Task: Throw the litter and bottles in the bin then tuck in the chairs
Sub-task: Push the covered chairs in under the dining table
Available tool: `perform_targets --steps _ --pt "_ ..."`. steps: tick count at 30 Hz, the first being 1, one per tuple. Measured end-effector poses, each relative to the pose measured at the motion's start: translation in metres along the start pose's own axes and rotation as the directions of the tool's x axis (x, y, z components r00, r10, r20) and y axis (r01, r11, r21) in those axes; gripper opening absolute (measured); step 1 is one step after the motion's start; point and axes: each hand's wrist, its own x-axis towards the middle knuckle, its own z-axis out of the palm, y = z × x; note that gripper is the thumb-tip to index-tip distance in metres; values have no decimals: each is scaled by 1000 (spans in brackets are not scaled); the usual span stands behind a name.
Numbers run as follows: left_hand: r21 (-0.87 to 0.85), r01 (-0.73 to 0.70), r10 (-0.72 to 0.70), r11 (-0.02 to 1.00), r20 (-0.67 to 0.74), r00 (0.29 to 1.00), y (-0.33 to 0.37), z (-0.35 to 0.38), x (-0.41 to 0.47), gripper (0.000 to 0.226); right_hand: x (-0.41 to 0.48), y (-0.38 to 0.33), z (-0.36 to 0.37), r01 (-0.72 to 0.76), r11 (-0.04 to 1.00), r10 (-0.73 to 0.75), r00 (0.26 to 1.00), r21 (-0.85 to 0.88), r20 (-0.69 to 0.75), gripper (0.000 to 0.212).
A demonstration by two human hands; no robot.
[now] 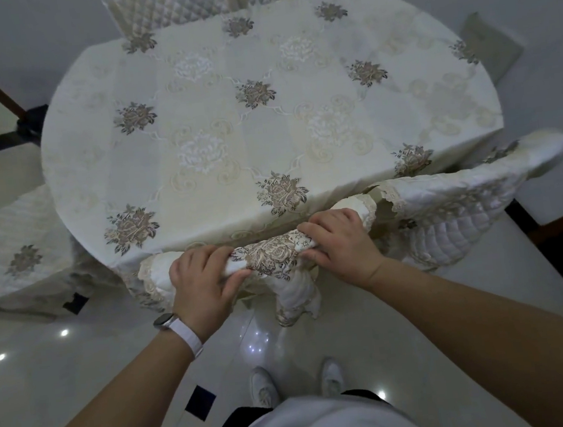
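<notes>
- The step in hand looks like the last part of the task, tucking in the chairs. Only the embroidered cloth shows on the surface [246,113], so I judge the litter and bottles already dealt with; no bin is in view.
- The near chair [270,254] stands at 6 o'clock of the surface. Its padded top rail lies just beside the surface's edge, and its seat is hidden below.
- The left hand [200,279], with a white watch [177,325] on its wrist, grasps the left part of the rail: fingers curled over the top, thumb lying along the near side.
- The right hand [338,242] grasps the right part of the same rail, fingers wrapped over the top and thumb pressed on the flowered cover.
- The next move calls for an even push toward 12 o'clock with both hands, keeping the chair straight so that its legs do not snag the hanging cloth.
- Another chair [461,203] at 4 o'clock stands at an angle close against the edge, and one at 8 o'clock [19,252] shows part of its seat outside the surface, so it may need pushing in.
- Quilted chair backs [167,7] at 12 o'clock stand close to the far edge.
</notes>
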Motion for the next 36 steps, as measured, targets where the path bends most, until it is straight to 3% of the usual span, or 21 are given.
perform_targets --steps 14,19,24,30,36 --pt "-50 59 -55 997 78 995 20 17 -2 62 -10 30 5 76 997 -76 997 3 -14 39" --pt "-44 47 -45 998 40 998 26 16 -2 53 -4 38 2 138 990 -139 990 38 30 42" --pt "-40 48 -46 998 46 998 27 15 -2 65 -2 39 -2 125 990 -132 986 72 98 43" --pt "29 82 -85 996 148 985 30 9 -5 58 -3 33 -10 67 991 -91 971 114 219 46" --pt "57 25 -32 998 126 992 43 -17 -15 45 8 -6 -17 211 953 -241 963 218 120 45"
